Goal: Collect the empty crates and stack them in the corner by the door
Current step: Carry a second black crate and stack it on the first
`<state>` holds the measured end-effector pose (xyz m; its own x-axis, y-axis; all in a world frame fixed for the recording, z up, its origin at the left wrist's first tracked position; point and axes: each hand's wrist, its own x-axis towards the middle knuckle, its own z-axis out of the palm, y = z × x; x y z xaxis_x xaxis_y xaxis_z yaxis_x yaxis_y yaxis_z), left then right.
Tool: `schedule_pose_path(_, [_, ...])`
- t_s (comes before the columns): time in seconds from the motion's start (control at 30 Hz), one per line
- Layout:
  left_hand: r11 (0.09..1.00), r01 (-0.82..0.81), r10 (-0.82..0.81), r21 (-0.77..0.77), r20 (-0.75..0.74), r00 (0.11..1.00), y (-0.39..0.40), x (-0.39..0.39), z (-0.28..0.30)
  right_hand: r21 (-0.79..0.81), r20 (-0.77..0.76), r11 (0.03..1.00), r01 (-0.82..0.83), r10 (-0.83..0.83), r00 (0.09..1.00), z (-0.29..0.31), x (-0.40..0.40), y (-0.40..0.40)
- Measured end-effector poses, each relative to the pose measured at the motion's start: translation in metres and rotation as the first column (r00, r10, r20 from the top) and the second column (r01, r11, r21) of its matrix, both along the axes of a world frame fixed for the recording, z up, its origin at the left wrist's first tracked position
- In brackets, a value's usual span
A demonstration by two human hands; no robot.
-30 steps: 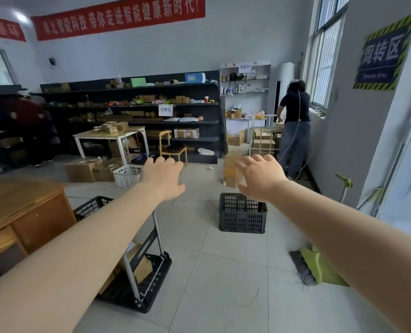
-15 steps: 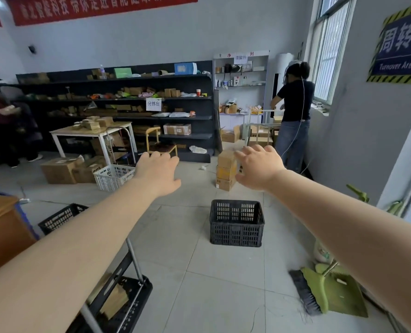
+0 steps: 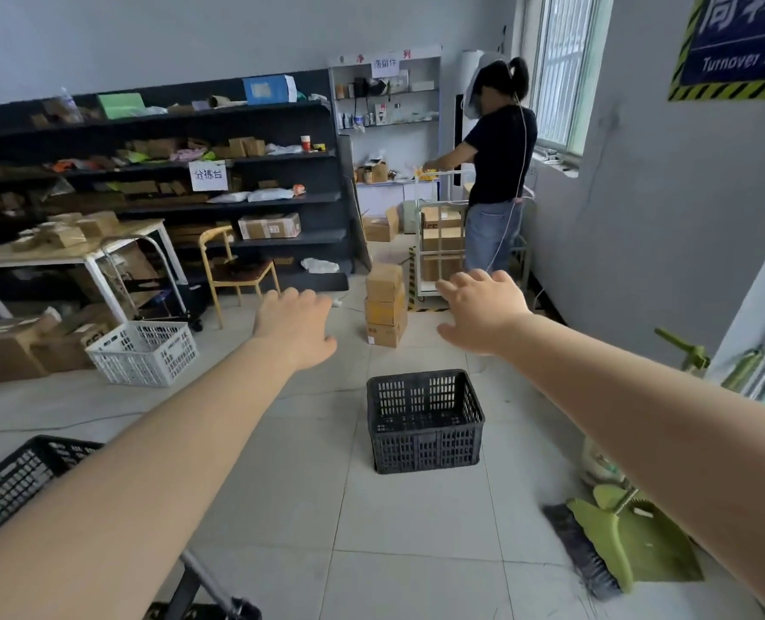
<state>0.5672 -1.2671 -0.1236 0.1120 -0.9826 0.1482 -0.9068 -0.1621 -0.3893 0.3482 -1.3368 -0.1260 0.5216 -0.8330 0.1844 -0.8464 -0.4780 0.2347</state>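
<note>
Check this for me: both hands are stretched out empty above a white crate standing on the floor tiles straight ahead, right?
Not quite. The crate straight ahead on the floor tiles is black, not white, as the head view shows; the white crate sits farther off to the left. The rest holds: the left hand and right hand are stretched out empty above it.
</note>
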Motion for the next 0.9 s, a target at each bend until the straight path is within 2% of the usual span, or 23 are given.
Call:
schedule_pose_path(0.17, [1.000,0.005,-0.005,0.026,-0.007,1.000,-0.084,0.018,-0.008,0.008,0.032,0.999,0.031,-0.031,0.999,-0.009,0.014,-0.082])
schedule_pose_path(0.43, [0.999,-0.029,0.030,0.041,-0.025,0.999,-0.222,0.027,-0.034,0.036,-0.006,0.999,0.012,-0.012,1.000,-0.040,0.026,-0.232])
schedule_pose_path(0.67, [0.992,-0.088,0.094,0.089,-0.072,0.993,-0.337,0.025,-0.068,0.124,-0.055,0.992,-0.013,0.020,0.998,-0.079,0.026,-0.360])
schedule_pose_path(0.9, [0.976,-0.115,0.146,0.187,-0.158,0.977,-0.435,0.043,-0.118,0.252,-0.097,0.967,0.037,-0.013,0.995,-0.127,0.021,-0.453])
